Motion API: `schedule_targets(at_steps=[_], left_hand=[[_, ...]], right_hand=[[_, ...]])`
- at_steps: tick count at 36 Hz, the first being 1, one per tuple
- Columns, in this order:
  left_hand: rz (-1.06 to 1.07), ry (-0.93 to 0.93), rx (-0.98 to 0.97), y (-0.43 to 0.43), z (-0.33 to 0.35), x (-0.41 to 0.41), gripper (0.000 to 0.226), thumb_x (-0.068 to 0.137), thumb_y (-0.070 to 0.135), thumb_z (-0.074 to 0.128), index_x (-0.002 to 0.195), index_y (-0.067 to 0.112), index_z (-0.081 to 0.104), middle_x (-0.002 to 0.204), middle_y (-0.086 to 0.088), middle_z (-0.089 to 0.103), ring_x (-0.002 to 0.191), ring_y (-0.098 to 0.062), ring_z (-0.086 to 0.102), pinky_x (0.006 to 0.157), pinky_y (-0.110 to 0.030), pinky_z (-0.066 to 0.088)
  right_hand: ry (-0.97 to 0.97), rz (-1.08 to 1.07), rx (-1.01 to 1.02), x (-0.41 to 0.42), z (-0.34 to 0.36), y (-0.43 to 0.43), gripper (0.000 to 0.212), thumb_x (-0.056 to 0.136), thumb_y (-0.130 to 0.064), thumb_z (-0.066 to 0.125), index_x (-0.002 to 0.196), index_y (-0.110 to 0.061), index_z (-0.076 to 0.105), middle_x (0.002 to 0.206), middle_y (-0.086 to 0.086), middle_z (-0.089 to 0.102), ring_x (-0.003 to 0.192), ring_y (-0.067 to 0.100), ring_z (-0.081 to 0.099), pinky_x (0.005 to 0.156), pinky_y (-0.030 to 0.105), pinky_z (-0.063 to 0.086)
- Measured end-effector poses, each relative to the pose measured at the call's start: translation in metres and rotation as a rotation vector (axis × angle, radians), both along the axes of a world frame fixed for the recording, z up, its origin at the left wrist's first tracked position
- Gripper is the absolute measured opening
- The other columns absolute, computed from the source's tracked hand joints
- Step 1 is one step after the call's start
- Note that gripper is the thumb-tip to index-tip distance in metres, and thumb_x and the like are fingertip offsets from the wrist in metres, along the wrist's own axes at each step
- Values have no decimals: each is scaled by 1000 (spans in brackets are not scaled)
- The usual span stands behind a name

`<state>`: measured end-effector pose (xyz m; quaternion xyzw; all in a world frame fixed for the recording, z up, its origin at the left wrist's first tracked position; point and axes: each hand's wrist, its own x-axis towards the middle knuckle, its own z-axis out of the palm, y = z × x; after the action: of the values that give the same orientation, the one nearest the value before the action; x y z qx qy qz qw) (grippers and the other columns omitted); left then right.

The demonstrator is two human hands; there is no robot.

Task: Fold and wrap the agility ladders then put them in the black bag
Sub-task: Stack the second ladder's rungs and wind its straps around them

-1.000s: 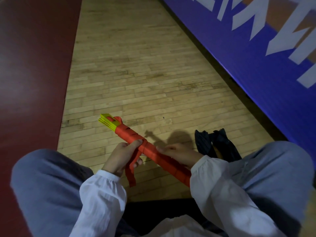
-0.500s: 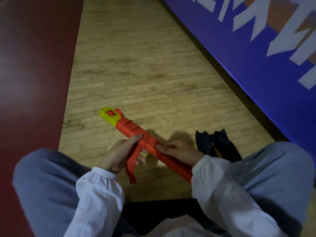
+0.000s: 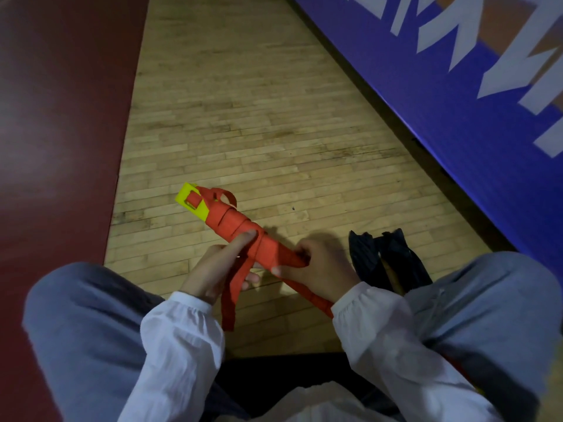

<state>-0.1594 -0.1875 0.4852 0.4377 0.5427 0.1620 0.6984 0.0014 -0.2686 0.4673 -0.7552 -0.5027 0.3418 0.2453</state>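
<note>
A folded agility ladder forms a long bundle: yellow rungs show at its far end and orange strap is wound around the rest. I hold it slanting above the floor between my knees. My left hand grips the bundle's middle, its thumb pressing the wrap, and a loose strap tail hangs below it. My right hand is closed around the bundle nearer to me, fingers pinching a strap turn. The black bag lies crumpled on the floor just right of my right hand.
I sit on a wooden plank floor with my grey-trousered knees on both sides. A dark red floor area runs along the left. A blue banner with white letters slants along the right.
The bundle's yellow end has tipped slightly, showing more of its face. My right hand has curled tighter around the strap turn. The left hand stays in place.
</note>
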Motion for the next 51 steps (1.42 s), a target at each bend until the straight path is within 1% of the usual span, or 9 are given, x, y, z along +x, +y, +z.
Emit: schedule_targets(at_steps=[10, 16, 18, 21, 26, 30, 39, 46, 51], left_hand=[[44, 137, 74, -5, 5, 11, 44, 88, 37, 63, 85, -7, 61, 38, -3, 57, 26, -12, 48, 31, -15, 37], [39, 180, 79, -3, 1, 9, 44, 87, 37, 62, 85, -7, 63, 39, -4, 56, 26, -13, 47, 32, -15, 36], [47, 185, 83, -4, -1, 9, 45, 87, 38, 63, 82, -6, 63, 43, -4, 58, 27, -12, 47, 32, -15, 36], [65, 185, 90, -6, -3, 8, 44, 86, 38, 63, 81, -5, 63, 42, -4, 57, 27, -11, 47, 32, -15, 35], [49, 198, 93, -7, -3, 7, 46, 86, 41, 61, 81, -5, 63, 38, -5, 54, 27, -12, 45, 33, -15, 35], [26, 181, 94, -8, -2, 6, 45, 88, 40, 60, 81, -4, 63, 40, -6, 54, 27, -11, 45, 32, -15, 36], [22, 40, 38, -7, 3, 5, 40, 90, 36, 60, 88, -4, 60, 45, -3, 58, 32, -13, 51, 35, -17, 41], [-35, -65, -12, 1, 3, 3, 43, 91, 40, 56, 102, -2, 63, 93, -19, 73, 47, -17, 58, 43, -21, 47], [-48, -100, -27, 0, 2, 5, 42, 92, 38, 55, 103, -2, 64, 97, -19, 73, 47, -15, 59, 42, -21, 46]], right_hand=[[-101, 87, 86, -2, 3, -1, 40, 70, -53, 77, 88, -27, 52, 86, -8, 63, 78, 11, 61, 74, 28, 49], [-34, 138, 28, 2, -9, 1, 48, 72, -61, 71, 99, -24, 56, 95, -5, 65, 86, 14, 62, 82, 37, 53], [62, 140, -38, 4, -9, 2, 63, 70, -74, 59, 104, -21, 59, 98, -3, 65, 87, 15, 63, 83, 39, 54], [279, 109, -122, 6, -4, 3, 80, 64, -95, 32, 88, -24, 61, 76, -5, 63, 67, 7, 62, 70, 30, 51], [579, 126, -352, 15, 6, 3, 57, 98, -54, 28, 100, -10, 63, 78, 4, 67, 60, 6, 64, 56, 15, 51], [730, 171, -436, 16, 1, 2, 68, 97, -56, 22, 107, 0, 60, 81, 12, 67, 65, 16, 65, 60, 23, 55], [656, 125, -390, 13, 1, 3, 65, 89, -64, 31, 93, -10, 66, 60, -4, 66, 52, 8, 62, 51, 19, 51], [438, 83, -245, 18, 1, 6, 62, 84, -68, 38, 98, -13, 63, 76, 3, 66, 59, 11, 61, 59, 23, 49], [346, 28, -127, 14, 0, 4, 74, 64, -79, 42, 95, -14, 61, 85, 8, 65, 69, 17, 61, 70, 34, 50]])
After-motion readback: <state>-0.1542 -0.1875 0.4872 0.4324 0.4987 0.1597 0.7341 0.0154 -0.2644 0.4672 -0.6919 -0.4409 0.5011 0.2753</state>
